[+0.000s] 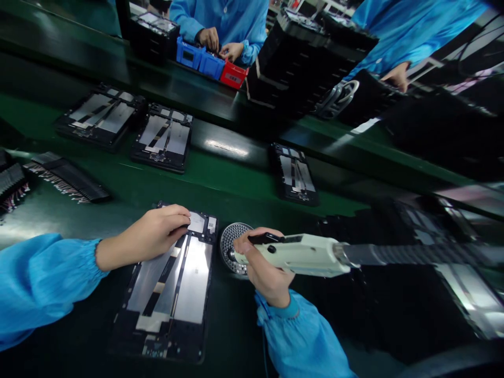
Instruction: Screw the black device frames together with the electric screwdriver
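Two hands in blue sleeves work at a dark table. The left hand [151, 236] rests on the top end of an open tablet [173, 289] that lies flat right in front of the person. Its fingers are bent down and touch the tablet's top edge. I cannot tell if they pinch something small there. The tablet shows shiny silver plates and thin dark strips inside a black frame.

The right hand [263, 273] is wrapped tight around a pale power screwdriver [303, 254]. The tool lies almost level, and its dark cord end runs off to the right. Its tip end points left, over a round metal dish [232, 241] full of tiny holes. The dish sits just beside the tablet's top right corner.

Behind the hands runs a green belt [236, 178]. Three more open tablets lie on it, two close together on the left [100, 115] [163, 136] and one apart on the right [295, 176]. Black strips of small parts [69, 178] lie at the far left.

Across the belt, another person's hands [208, 38] reach into blue and red bins [210, 63]. A pile of black trays [307, 58] stands beside the bins. Further right, one more worker's hand [397, 76] shows near dark trays.
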Action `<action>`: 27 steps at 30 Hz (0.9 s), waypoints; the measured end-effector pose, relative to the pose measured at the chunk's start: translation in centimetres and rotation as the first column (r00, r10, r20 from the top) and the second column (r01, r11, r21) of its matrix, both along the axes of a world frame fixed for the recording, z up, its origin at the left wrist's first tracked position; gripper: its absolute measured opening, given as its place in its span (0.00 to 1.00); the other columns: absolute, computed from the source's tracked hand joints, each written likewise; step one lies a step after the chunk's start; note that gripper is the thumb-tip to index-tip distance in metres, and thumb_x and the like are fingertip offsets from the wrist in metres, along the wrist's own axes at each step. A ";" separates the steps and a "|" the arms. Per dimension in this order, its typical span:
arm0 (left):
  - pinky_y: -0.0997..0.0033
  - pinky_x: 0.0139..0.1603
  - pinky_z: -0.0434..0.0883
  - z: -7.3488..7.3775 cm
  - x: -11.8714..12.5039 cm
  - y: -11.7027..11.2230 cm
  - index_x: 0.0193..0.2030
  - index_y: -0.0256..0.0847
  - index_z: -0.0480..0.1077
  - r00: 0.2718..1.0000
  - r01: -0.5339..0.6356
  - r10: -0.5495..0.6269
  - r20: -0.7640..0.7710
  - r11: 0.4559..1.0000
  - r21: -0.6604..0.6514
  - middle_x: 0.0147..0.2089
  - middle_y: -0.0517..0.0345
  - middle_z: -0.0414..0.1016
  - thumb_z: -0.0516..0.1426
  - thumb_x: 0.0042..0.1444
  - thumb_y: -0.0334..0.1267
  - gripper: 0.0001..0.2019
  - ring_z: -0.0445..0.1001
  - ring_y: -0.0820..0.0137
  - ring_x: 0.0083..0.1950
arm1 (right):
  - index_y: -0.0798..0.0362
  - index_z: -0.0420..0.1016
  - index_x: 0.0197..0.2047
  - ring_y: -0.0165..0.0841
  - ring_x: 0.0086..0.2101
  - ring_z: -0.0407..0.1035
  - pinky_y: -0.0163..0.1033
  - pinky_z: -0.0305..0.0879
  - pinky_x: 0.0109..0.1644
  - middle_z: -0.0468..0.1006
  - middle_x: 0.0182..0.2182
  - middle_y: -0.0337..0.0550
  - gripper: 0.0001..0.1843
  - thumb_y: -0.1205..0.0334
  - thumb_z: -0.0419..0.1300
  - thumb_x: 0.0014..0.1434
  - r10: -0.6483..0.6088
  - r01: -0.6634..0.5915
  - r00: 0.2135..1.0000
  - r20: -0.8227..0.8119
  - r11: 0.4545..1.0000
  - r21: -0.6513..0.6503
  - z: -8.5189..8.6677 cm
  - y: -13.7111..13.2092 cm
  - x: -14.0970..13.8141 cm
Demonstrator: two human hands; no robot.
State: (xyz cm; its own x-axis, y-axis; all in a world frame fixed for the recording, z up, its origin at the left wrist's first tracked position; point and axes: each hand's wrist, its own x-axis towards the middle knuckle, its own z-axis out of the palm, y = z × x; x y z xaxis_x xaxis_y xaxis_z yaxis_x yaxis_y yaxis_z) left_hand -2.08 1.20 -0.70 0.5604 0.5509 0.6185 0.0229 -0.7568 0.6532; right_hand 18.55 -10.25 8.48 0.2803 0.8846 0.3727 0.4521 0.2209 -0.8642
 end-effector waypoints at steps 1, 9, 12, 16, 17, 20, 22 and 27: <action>0.69 0.47 0.79 -0.1 0.1 -0.1 0.44 0.35 0.76 1.000 0.008 -0.008 0.005 1.000 -0.008 0.48 0.49 0.80 0.54 0.67 0.30 0.08 0.80 0.66 0.47 | 0.48 0.75 0.43 0.32 0.26 0.71 0.44 0.72 0.33 0.74 0.26 0.35 0.11 0.71 0.64 0.58 0.000 0.000 1.000 0.000 1.000 0.006 0.2 0.0 -0.1; 0.72 0.49 0.79 0.1 3.7 0.3 0.40 0.37 0.77 0.999 0.007 -0.007 0.050 1.000 -0.011 0.46 0.52 0.81 0.57 0.65 0.30 0.07 0.81 0.70 0.46 | 0.52 0.77 0.44 0.31 0.25 0.69 0.41 0.68 0.30 0.74 0.24 0.36 0.14 0.74 0.62 0.55 0.048 -0.033 0.997 -0.068 0.978 0.205 4.1 0.0 -1.1; 0.72 0.48 0.79 0.0 6.1 1.0 0.39 0.38 0.78 0.999 -0.001 0.001 0.032 1.000 0.016 0.45 0.53 0.81 0.57 0.65 0.31 0.08 0.81 0.69 0.46 | 0.52 0.77 0.43 0.32 0.25 0.70 0.42 0.68 0.31 0.75 0.24 0.36 0.14 0.74 0.62 0.55 0.027 -0.012 0.998 -0.062 0.975 0.222 4.8 -0.1 -0.8; 0.68 0.49 0.78 -0.4 8.1 1.7 0.36 0.38 0.79 1.000 0.001 0.002 -0.030 0.995 0.095 0.46 0.52 0.81 0.56 0.66 0.31 0.10 0.80 0.67 0.47 | 0.50 0.76 0.44 0.33 0.27 0.72 0.42 0.69 0.31 0.75 0.25 0.36 0.13 0.73 0.63 0.56 0.009 0.007 0.996 -0.089 0.983 0.182 4.7 -0.1 -0.2; 0.68 0.49 0.78 -0.4 8.3 1.7 0.36 0.38 0.79 0.999 0.008 -0.002 -0.051 0.993 0.119 0.46 0.51 0.81 0.56 0.66 0.32 0.10 0.79 0.67 0.47 | 0.50 0.76 0.43 0.33 0.27 0.72 0.42 0.69 0.31 0.75 0.25 0.36 0.12 0.73 0.64 0.56 0.010 0.006 0.996 -0.089 0.984 0.179 4.6 -0.1 -0.1; 0.69 0.47 0.77 0.2 7.9 1.5 0.39 0.38 0.79 0.991 0.046 -0.022 -0.131 0.982 0.184 0.47 0.50 0.81 0.54 0.68 0.33 0.12 0.77 0.68 0.46 | 0.50 0.75 0.43 0.33 0.26 0.72 0.41 0.69 0.30 0.74 0.25 0.36 0.11 0.72 0.64 0.57 0.011 0.003 0.997 -0.077 0.985 0.175 4.6 -0.1 0.2; 0.67 0.48 0.76 0.7 7.2 1.3 0.40 0.37 0.78 0.980 0.086 -0.040 -0.197 0.969 0.230 0.48 0.49 0.80 0.53 0.69 0.34 0.12 0.76 0.67 0.47 | 0.50 0.75 0.43 0.33 0.26 0.72 0.41 0.69 0.29 0.74 0.25 0.36 0.11 0.72 0.63 0.57 -0.001 0.012 0.998 -0.069 0.987 0.161 4.6 0.0 0.4; 0.48 0.59 0.70 1.5 5.5 1.5 0.54 0.34 0.75 0.940 0.162 -0.045 -0.337 0.931 0.328 0.61 0.43 0.75 0.52 0.69 0.36 0.14 0.74 0.54 0.57 | 0.49 0.77 0.43 0.34 0.26 0.72 0.42 0.69 0.30 0.74 0.24 0.36 0.13 0.74 0.63 0.56 -0.003 0.014 0.998 -0.064 0.984 0.177 4.8 0.4 0.5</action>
